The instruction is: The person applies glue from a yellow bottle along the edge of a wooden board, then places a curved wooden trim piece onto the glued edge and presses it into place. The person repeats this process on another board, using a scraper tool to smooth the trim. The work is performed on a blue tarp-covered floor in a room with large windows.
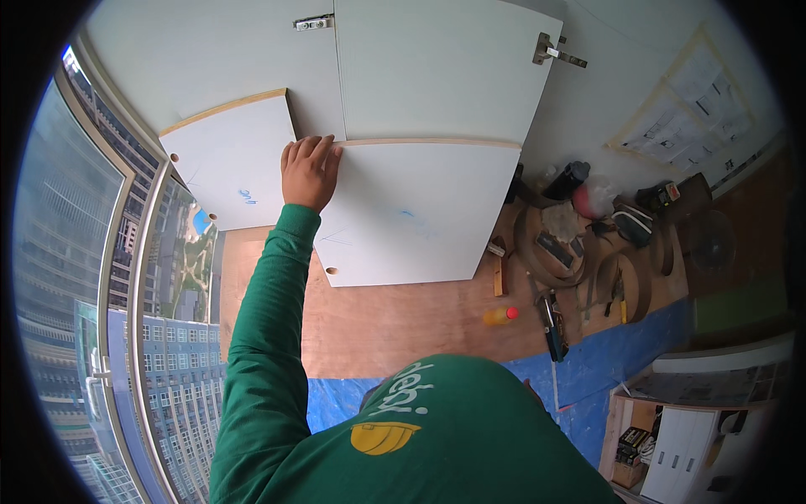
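My left hand (311,175) is at the top left corner of a white cabinet door (420,210), its fingers bent over the upper edge. That door has a round hinge hole near its lower left corner and faint blue marks on its face. Left of it leans another white cabinet door (235,164), with two hinge holes and a blue scribble. Behind them stand larger pale doors (437,71); a metal hinge (558,52) juts from the right one. My right hand is out of view, hidden beyond my green-sleeved body.
A wooden board (378,336) covers the floor, with blue sheeting (604,361) nearer me. Coiled edge strips (634,290), tools and a caulking gun-like tool (552,323) lie to the right. A bottle with a red cap (501,316) lies close by. Windows (67,210) line the left side.
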The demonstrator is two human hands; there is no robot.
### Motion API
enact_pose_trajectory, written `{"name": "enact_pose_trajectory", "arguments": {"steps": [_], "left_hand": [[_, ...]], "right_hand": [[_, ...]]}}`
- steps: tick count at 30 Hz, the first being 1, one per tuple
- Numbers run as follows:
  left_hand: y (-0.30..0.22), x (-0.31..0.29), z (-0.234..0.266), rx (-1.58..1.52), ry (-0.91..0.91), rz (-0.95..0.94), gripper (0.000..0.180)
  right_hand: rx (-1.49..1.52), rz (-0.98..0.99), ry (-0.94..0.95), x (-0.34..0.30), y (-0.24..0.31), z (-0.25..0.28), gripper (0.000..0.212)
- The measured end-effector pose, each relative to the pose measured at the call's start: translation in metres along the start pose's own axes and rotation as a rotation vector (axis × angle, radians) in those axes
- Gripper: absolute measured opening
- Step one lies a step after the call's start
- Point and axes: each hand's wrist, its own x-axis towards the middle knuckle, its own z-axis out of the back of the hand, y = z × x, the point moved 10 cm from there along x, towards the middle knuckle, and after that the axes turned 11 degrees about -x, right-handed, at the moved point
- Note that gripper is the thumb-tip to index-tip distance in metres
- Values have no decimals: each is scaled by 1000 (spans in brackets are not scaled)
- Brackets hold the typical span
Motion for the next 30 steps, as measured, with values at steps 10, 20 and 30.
{"name": "enact_pose_trajectory", "arguments": {"steps": [10, 20, 30], "left_hand": [[-57, -53, 63, 6, -44, -108, 30], [-70, -84, 87, -4, -13, -44, 33], [-34, -128, 134, -275, -425, 273, 53]], "right_hand": [[142, 433, -258, -31, 249, 33, 21], [-33, 1058, -441, -92, 497, 56, 46], [251, 915, 10, -80, 493, 2, 36]]}}
